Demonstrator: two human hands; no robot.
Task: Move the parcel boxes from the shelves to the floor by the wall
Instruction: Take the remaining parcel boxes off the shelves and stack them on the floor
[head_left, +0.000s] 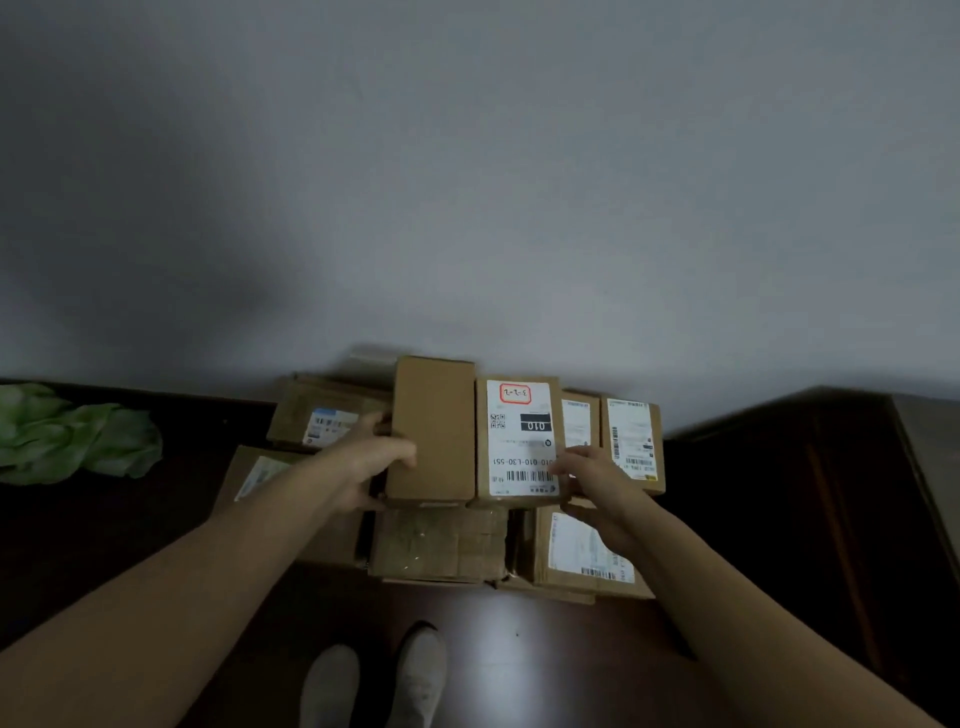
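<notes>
Cardboard looks stiff and light, best held by its edges: left hand grips plain box at nine o'clock, right hand grips labelled box at five, both atop floor stack against wall.

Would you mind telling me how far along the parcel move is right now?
Done: several parcel boxes already lie stacked on the floor by the wall. In hand: the left hand grips a plain box and the right hand the labelled box, both atop them, not yet released. Left: the shelves are out of view, so what remains cannot be told.
</notes>
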